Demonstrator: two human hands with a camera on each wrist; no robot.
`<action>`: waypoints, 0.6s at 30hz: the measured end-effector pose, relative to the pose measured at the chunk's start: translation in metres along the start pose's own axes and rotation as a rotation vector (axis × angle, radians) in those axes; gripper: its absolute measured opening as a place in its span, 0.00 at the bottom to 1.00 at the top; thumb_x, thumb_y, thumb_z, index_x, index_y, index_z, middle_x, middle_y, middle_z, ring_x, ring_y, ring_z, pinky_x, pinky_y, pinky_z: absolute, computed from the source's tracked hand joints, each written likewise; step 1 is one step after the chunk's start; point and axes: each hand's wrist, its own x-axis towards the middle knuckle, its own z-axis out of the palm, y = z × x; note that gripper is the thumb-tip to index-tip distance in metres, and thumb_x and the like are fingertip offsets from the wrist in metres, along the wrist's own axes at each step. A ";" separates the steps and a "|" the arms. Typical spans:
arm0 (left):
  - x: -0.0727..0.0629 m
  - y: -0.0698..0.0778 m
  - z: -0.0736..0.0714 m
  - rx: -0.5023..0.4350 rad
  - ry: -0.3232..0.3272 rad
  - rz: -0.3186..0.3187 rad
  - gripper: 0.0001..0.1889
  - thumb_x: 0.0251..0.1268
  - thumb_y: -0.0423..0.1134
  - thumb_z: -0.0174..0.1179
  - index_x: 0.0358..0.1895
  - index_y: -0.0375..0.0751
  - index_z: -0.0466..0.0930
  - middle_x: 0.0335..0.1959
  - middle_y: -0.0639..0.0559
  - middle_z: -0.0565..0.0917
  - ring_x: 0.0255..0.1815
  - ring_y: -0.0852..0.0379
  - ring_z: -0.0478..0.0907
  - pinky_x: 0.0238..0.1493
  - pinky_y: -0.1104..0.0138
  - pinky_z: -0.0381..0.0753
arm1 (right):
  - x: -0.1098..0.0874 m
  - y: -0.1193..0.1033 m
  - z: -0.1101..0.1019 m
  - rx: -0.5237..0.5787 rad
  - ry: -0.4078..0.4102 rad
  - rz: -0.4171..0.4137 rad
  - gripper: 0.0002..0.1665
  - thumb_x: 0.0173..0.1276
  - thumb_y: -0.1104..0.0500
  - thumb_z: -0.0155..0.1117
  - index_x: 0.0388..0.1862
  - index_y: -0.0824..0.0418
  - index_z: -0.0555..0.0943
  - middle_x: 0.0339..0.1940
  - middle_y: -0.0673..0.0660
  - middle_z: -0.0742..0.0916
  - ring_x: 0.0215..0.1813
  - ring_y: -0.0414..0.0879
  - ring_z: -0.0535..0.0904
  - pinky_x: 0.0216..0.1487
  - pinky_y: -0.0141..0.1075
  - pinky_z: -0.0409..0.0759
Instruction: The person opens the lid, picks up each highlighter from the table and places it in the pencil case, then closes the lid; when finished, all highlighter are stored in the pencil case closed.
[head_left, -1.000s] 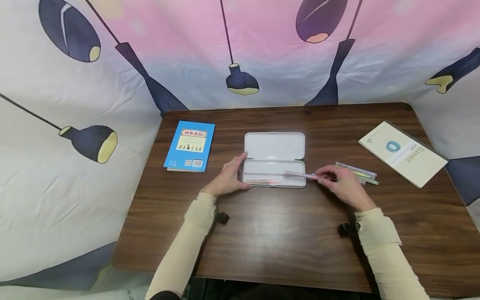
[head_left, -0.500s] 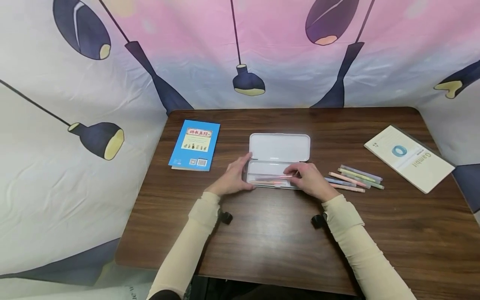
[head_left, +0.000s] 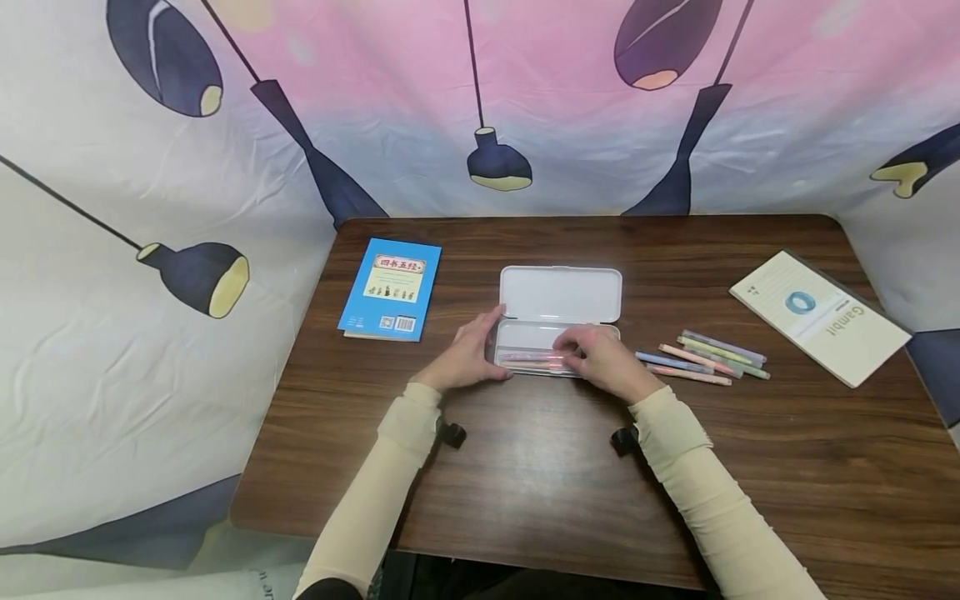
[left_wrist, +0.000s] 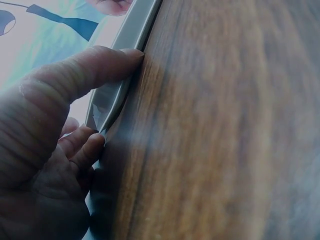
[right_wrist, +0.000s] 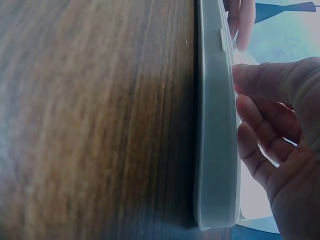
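Note:
A white pencil case (head_left: 561, 293) lies with its lid folded back on the wooden table. My left hand (head_left: 468, 354) holds its left end, thumb on the front wall and fingers around the side. In the left wrist view that thumb presses against the case wall (left_wrist: 109, 100). Pens with pink parts (head_left: 531, 357) lie lengthwise in the front of the tray. Over the tray's right half, my right hand (head_left: 600, 360) pinches the end of a pink pen. In the right wrist view its fingertips (right_wrist: 246, 75) dip behind the front rim, which hides the pen.
Several pastel pens (head_left: 690, 377) lie in a loose pile right of the case. At the table's back left is a blue book (head_left: 392, 287). A cream notebook (head_left: 821, 317) lies at the right. A patterned cloth (head_left: 577, 158) hangs behind the table.
My right hand has moved left from beside the pen pile to over the case, bringing a pink pen into the tray. The left hand keeps its hold on the case; the head view shifted slightly.

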 end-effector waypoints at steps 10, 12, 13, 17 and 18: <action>0.000 0.001 0.000 0.000 0.002 0.001 0.62 0.54 0.48 0.81 0.88 0.57 0.46 0.86 0.44 0.56 0.86 0.37 0.47 0.80 0.36 0.52 | -0.004 0.002 0.000 0.011 0.003 0.013 0.09 0.66 0.69 0.73 0.45 0.65 0.88 0.42 0.59 0.91 0.45 0.53 0.86 0.51 0.52 0.85; 0.000 0.001 0.001 0.000 0.001 0.000 0.62 0.54 0.48 0.81 0.88 0.57 0.46 0.86 0.44 0.57 0.86 0.37 0.47 0.80 0.36 0.52 | -0.006 0.003 -0.001 0.026 0.002 0.019 0.10 0.67 0.69 0.72 0.46 0.65 0.88 0.44 0.59 0.91 0.45 0.53 0.86 0.51 0.52 0.85; 0.000 0.001 0.001 0.001 0.001 0.001 0.62 0.54 0.48 0.81 0.88 0.57 0.46 0.85 0.44 0.57 0.85 0.37 0.48 0.80 0.36 0.53 | -0.007 0.003 -0.002 0.039 0.002 0.026 0.10 0.67 0.69 0.72 0.47 0.65 0.88 0.44 0.60 0.91 0.45 0.54 0.87 0.51 0.52 0.85; 0.000 0.001 0.001 0.000 0.001 0.009 0.62 0.55 0.47 0.81 0.88 0.57 0.46 0.84 0.44 0.59 0.84 0.37 0.50 0.80 0.37 0.55 | -0.014 0.005 -0.009 0.101 0.021 0.057 0.12 0.69 0.69 0.71 0.50 0.66 0.88 0.47 0.61 0.91 0.46 0.55 0.87 0.51 0.53 0.86; 0.001 0.001 0.001 0.000 0.003 0.012 0.62 0.55 0.47 0.81 0.87 0.57 0.46 0.84 0.44 0.59 0.84 0.37 0.51 0.80 0.37 0.55 | -0.017 0.005 -0.012 0.114 0.032 0.066 0.12 0.69 0.69 0.71 0.50 0.66 0.88 0.47 0.61 0.91 0.46 0.55 0.87 0.51 0.53 0.86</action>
